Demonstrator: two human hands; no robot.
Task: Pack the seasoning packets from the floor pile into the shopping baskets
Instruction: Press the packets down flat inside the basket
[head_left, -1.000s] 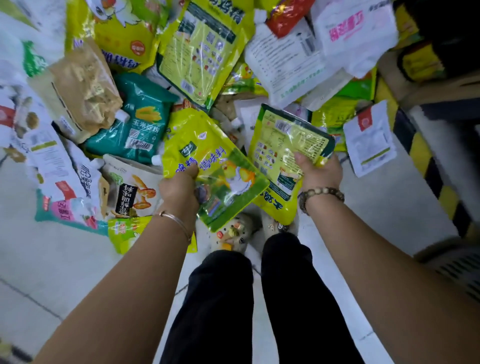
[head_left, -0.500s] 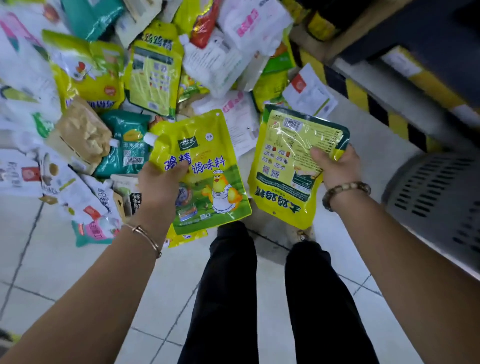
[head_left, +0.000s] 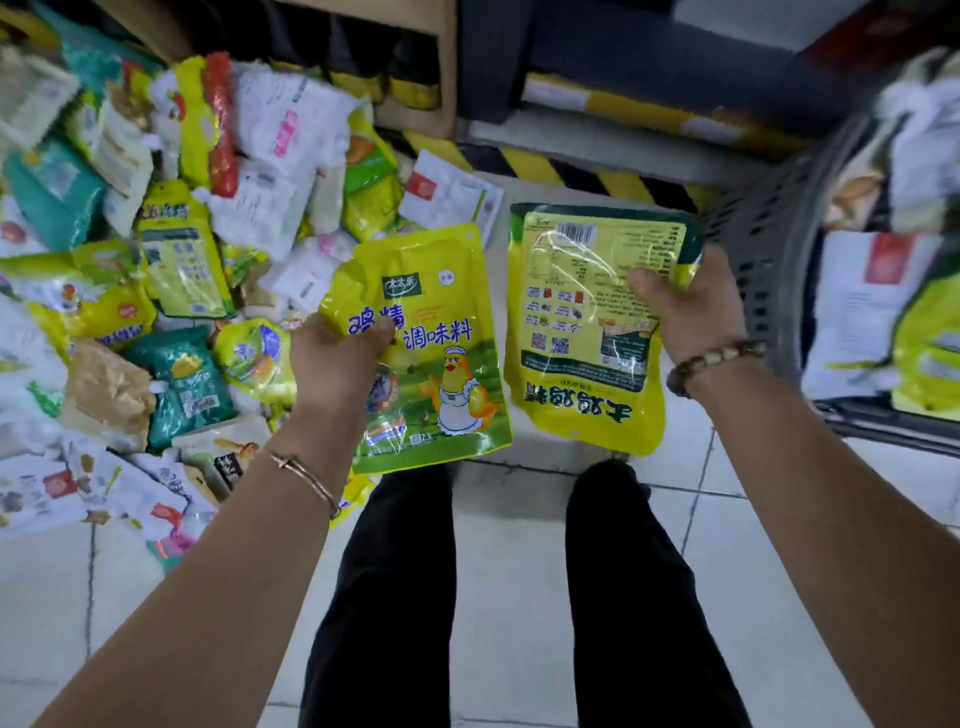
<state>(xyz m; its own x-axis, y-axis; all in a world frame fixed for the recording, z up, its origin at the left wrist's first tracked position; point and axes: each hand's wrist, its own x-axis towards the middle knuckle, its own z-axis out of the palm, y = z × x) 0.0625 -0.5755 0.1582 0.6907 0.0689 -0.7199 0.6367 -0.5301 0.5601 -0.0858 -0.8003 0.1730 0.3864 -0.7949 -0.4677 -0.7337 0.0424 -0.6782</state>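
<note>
Head cam, looking straight down at my own arms. My left hand (head_left: 332, 358) grips a yellow chicken packet (head_left: 441, 322) by its left edge, with the thumb lying across the blue print on the front and the fingers tucked behind. The cartoon chicken in an apron faces me, right way up.

My right hand (head_left: 685, 306) grips a second yellow packet (head_left: 576, 312) by its right edge, thumb pressed on the face. This one shows its back: barcode up top, rows of little icons, 2 QR codes, and big lettering along the bottom that reads upside down from where I stand. Both packets are up off the floor (head_left: 519, 571), side by side with a narrow gap between them, hanging just in front of my black trousers (head_left: 395, 597).

Off to my left is the pile (head_left: 156, 260), a heap of yellow, teal, white and tan pouches spread over the pale tiles, overlapping every which way. On my right sits a dark grey basket (head_left: 763, 249) with a perforated wall. It's got packets in it, white ones and at least 1 yellow-green one, though that side is too blurry to read anything. My right hand and its packet are close beside the basket wall.

There's a thin metal bangle (head_left: 306, 475) on my left wrist and a bead bracelet (head_left: 711, 358) on my right. A black-and-yellow striped kerb (head_left: 571, 171) runs along the far edge of the tiles.
</note>
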